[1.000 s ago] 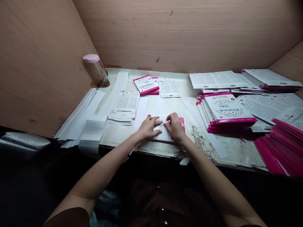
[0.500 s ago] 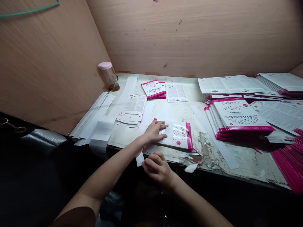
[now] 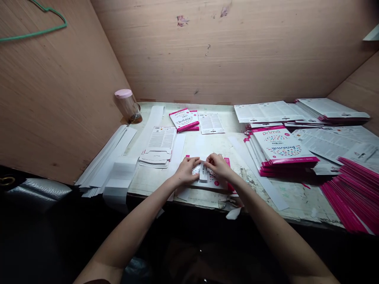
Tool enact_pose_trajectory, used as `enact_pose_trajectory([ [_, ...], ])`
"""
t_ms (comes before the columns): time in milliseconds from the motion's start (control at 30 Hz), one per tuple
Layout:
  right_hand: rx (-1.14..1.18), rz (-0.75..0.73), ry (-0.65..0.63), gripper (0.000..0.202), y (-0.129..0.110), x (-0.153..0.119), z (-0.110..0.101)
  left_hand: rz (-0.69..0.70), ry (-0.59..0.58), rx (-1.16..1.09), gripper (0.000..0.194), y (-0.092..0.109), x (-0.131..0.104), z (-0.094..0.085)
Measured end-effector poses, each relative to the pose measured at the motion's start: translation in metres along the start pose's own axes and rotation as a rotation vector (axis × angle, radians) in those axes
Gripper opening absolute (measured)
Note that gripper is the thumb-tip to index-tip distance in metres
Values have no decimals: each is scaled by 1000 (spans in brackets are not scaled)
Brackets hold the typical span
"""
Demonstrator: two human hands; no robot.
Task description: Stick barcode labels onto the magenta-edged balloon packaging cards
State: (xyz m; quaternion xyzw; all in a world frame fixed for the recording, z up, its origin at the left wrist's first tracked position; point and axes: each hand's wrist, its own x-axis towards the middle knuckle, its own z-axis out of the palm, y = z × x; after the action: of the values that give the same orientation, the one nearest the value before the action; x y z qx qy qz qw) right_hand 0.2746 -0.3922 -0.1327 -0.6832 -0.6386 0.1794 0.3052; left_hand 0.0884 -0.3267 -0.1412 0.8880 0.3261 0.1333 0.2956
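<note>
A flat white-and-pink printed packet [image 3: 213, 184] lies sideways at the table's front edge, partly hidden under my hands. Across its middle is a narrow white label strip [image 3: 203, 173] with dark print. My right hand [image 3: 219, 166] pinches the top end of this strip between thumb and fingers. On the left part of the packet rests my left hand [image 3: 187, 172], thumb and fingers apart, fingertips beside the strip. Whether the strip is stuck down or still loose, I cannot tell.
Stacked "prima" packets [image 3: 281, 146] stand on the right, near a fanned pink-edged pile [image 3: 352, 193]. Flat printed cards [image 3: 160, 144] and small packets [image 3: 183, 119] lie behind my hands. Paper strips [image 3: 103, 161] and a pink-lidded bottle [image 3: 128, 106] are at the left wall.
My right hand has risen from below the table edge onto the packet, where the label strip now shows. My left hand stays on the packet. The camera view has shifted.
</note>
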Motion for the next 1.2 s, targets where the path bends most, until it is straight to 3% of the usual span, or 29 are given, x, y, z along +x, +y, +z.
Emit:
enact_pose_trajectory([
  [300,-150,72,41,10,12,3,17,21,-1,-16,75,1,-1,-1],
  [500,-364,100,169,65,7,2,13,13,-32,17,82,3,-7,-3],
  [600,-409,17,162,70,-3,-22,8,11,-75,75,75,6,-4,-10],
  [733,-415,-105,141,71,-9,-79,19,-13,-91,160,59,16,14,-19],
  [833,-513,-151,246,59,0,-107,37,-32,-95,172,57,25,37,-21],
  [933,-574,-237,395,56,11,-112,49,-74,-117,115,55,27,59,-27],
  [1067,-512,-199,556,62,17,-110,42,-172,-157,-78,46,14,78,-52],
  [1133,-468,-130,636,71,22,-116,31,-230,-88,-172,43,0,90,-75],
  [1200,-467,-72,700,77,32,-126,20,-282,60,-241,43,-15,108,-102],
])
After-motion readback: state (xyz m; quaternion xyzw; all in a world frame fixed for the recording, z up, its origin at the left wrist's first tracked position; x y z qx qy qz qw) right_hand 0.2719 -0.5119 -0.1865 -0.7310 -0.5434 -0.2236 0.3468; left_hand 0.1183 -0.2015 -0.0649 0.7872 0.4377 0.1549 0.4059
